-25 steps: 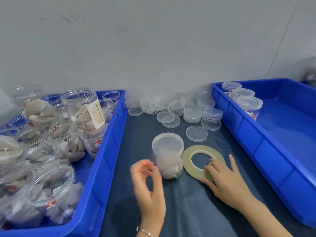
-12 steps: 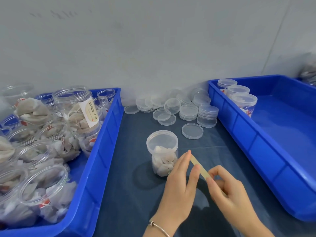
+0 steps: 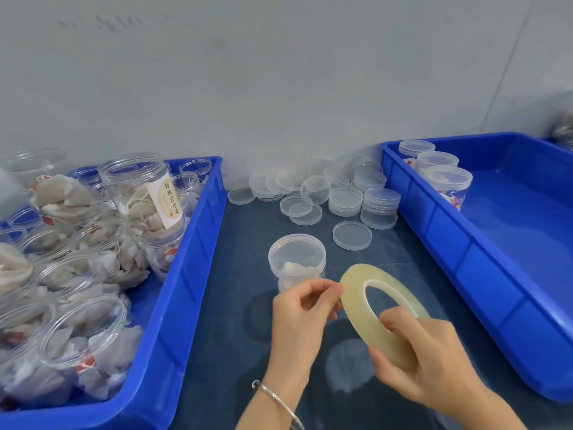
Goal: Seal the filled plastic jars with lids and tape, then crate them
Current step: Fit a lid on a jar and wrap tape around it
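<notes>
Nearest, the right hand [image 3: 431,361] grips the tape roll [image 3: 372,308], held tilted above the surface [image 3: 248,321], while the left hand [image 3: 300,311] pinches at the roll's outer rim. Just beyond stands the lidded jar [image 3: 296,262]. Loose lids [image 3: 341,197] cluster at the far edge, between the left crate [image 3: 186,274] of open jars [image 3: 133,193] and the right crate [image 3: 465,259].

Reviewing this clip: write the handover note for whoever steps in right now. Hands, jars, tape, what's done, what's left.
Right hand grips the tape roll, held off the table.
Left hand pinches at the roll's edge, apparently at the tape end.
Lidded jar stands on the mat, no tape visible on it.
Three lidded jars sit in the right crate.
Open filled jars wait in the left crate; spare lids lie behind.
Left: tape this jar, crate it, repeat.
</notes>
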